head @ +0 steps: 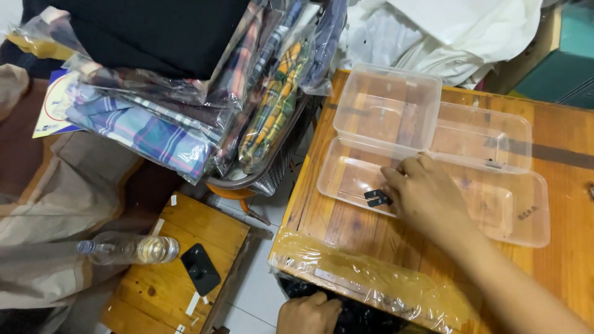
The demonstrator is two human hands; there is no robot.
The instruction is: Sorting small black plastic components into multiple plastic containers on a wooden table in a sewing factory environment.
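My right hand (424,195) reaches across the wooden table (575,260) and pinches a small black clip-like piece (377,198) between its fingertips. The piece hangs over a shallow clear plastic tray (343,179). A deeper clear box (387,105) stands just behind that tray. To the right lie another clear box (486,133) and a clear tray (532,229), each with a tiny dark piece in it. My left hand (309,314) is low at the frame's bottom edge, fingers curled down into a dark heap of small black parts (362,318) below the table's front. Whether it grips anything is hidden.
A crinkled clear plastic sheet (371,281) covers the table's front edge. To the left, a basket holds bagged folded plaid cloths (154,133). A low wooden stool (167,272) carries a plastic bottle (130,248) and a flat black object (200,268). White cloth (433,31) is piled behind.
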